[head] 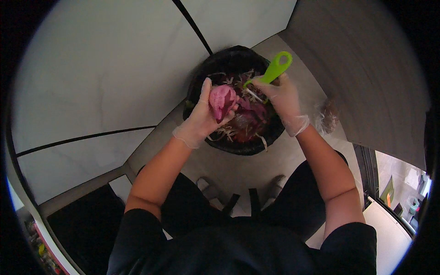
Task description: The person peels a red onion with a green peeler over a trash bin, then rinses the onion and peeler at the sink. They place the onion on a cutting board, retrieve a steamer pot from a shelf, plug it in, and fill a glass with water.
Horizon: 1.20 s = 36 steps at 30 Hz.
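A pink-purple vegetable (222, 99), partly peeled and darker along one side, rests in the grip of my left hand (202, 115). My right hand (283, 98) holds a bright green peeler (275, 70), its looped handle end pointing up and away from me. The peeler's head sits to the right of the vegetable, apart from it. Both hands wear clear disposable gloves. Beneath them stands a round bin lined with a black bag (237, 149). Inside it lie purple peelings (252, 106), pale shreds and some clear plastic; my hands hide part of the contents.
White panels (103, 68) with dark seams rise beyond and left of the bin. A dark grey panel (361, 68) stands to the right. Crumpled clear plastic with something brown (328, 117) lies on the floor beside it. My shoes (208, 187) are just below the bin.
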Each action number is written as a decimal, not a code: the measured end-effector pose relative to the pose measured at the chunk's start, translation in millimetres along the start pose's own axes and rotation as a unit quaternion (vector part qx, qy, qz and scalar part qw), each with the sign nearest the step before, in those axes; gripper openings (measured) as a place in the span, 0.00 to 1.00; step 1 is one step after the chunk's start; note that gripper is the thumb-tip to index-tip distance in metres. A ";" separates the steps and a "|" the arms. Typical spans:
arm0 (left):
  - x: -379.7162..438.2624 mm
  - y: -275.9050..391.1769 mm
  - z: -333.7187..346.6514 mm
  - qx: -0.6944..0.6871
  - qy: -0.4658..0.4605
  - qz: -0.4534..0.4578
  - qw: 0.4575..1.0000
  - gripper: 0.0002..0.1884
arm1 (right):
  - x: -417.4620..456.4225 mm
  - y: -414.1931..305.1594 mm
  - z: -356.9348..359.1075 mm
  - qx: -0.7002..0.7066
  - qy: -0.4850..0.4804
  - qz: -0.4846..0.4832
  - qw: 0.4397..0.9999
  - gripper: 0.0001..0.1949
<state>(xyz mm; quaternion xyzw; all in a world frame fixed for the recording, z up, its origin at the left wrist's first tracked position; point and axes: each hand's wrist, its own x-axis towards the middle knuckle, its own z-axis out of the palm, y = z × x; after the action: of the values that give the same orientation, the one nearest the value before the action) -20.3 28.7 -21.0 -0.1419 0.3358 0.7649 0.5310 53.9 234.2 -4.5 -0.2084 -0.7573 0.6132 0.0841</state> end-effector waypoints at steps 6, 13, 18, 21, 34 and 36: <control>1.7 -5.8 4.4 -0.105 0.020 -0.020 0.994 0.28 | -0.1 -9.4 -0.9 0.268 -0.073 0.147 0.949 0.20; 3.6 -18.6 12.5 -0.073 0.082 0.046 0.993 0.22 | -15.8 -9.9 20.6 0.193 -0.215 -0.004 0.957 0.31; 2.6 -25.0 14.8 -0.058 0.043 0.057 0.996 0.20 | -16.2 -12.2 23.8 0.132 -0.229 -0.008 0.965 0.29; -3.6 -24.4 18.9 -0.039 0.071 0.052 0.995 0.19 | -14.1 -10.6 23.5 0.057 -0.214 -0.049 0.974 0.25; -4.8 -17.8 -3.1 0.083 0.003 -0.033 0.996 0.21 | 8.9 9.4 8.5 0.163 -0.209 0.053 0.963 0.16; -5.7 -16.7 -1.7 0.078 -0.021 -0.031 0.996 0.23 | 12.5 19.3 4.3 0.156 -0.175 0.062 0.970 0.15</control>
<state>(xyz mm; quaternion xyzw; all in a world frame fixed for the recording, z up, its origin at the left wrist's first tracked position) -3.1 26.9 -25.0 -0.0945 0.3785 0.7224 0.5709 45.1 238.6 -25.7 -0.1288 -0.6409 0.7547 -0.0559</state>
